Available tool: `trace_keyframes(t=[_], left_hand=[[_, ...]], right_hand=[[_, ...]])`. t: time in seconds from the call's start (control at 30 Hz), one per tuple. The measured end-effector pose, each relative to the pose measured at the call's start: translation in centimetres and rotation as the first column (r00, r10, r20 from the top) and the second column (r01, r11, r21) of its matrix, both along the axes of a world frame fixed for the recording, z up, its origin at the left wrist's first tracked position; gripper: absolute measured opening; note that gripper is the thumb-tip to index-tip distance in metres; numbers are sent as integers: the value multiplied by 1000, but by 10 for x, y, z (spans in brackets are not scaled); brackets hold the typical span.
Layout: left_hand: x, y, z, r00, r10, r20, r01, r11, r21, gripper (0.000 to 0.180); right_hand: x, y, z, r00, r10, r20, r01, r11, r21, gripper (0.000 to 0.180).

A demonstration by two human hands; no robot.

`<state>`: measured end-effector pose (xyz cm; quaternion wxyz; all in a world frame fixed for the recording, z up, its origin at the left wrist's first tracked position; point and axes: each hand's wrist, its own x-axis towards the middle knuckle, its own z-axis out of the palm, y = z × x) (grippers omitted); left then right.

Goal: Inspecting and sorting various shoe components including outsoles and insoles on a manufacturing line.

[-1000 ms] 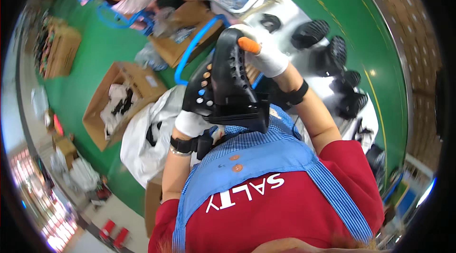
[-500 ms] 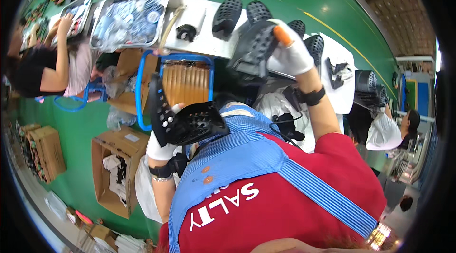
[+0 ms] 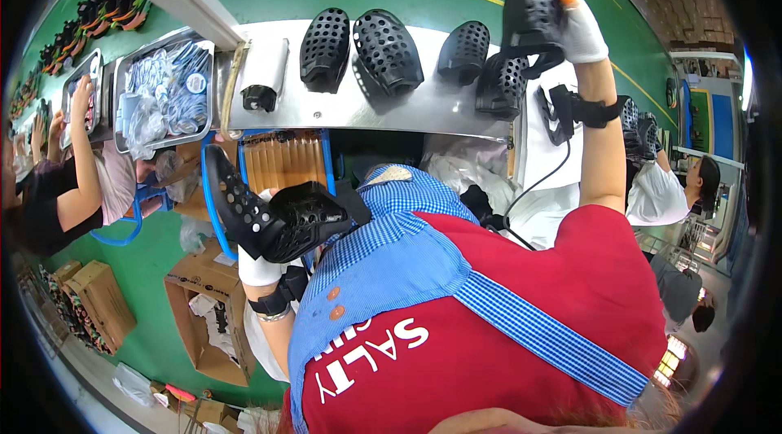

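Note:
My left hand, in a white glove, is closed on black clogs beside my apron. They seem to be two, one with its holed upper standing up at the left; the fingers are mostly hidden behind them. My right hand is raised over the far right of the bench, its white glove orange at a fingertip. It grips another black holed clog, just above a clog on the bench. More black clogs stand in a row farther left.
A white-topped bench runs across in front. A metal tray of bagged blue-white pieces lies at its left, near a co-worker. Another person is at the right. An open carton and blue-framed seat are lower left.
My right hand has moved up and to the right with its clog, away from the middle of the bench. The left hand still holds its clogs. The whole view has shifted.

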<state>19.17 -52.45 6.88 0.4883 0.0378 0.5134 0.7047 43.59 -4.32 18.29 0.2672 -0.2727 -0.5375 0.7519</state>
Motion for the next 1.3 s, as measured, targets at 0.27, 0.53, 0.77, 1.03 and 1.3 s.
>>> trace_keyframes(t=[0.27, 0.53, 0.77, 1.03, 1.3], left_hand=[[-3, 57, 14, 995, -42, 90, 46, 998, -37, 56], [-9, 77, 4, 989, -87, 119, 94, 994, -52, 52], [-14, 91, 6, 990, -133, 42, 136, 989, -62, 46], [-9, 98, 16, 986, -114, 118, 119, 992, -36, 47], [0, 113, 26, 978, -172, 120, 174, 985, -10, 45]], right_hand=[[25, 52, -45, 961, 35, 273, -81, 984, 160, 30], [85, 15, -85, 838, -101, 536, -103, 936, 337, 31], [89, 2, -100, 912, -173, 372, 183, 983, 9, 26], [-15, -20, -56, 974, 174, 147, -206, 949, 239, 55], [-155, -53, -66, 817, 380, 435, -575, 596, 560, 44]])
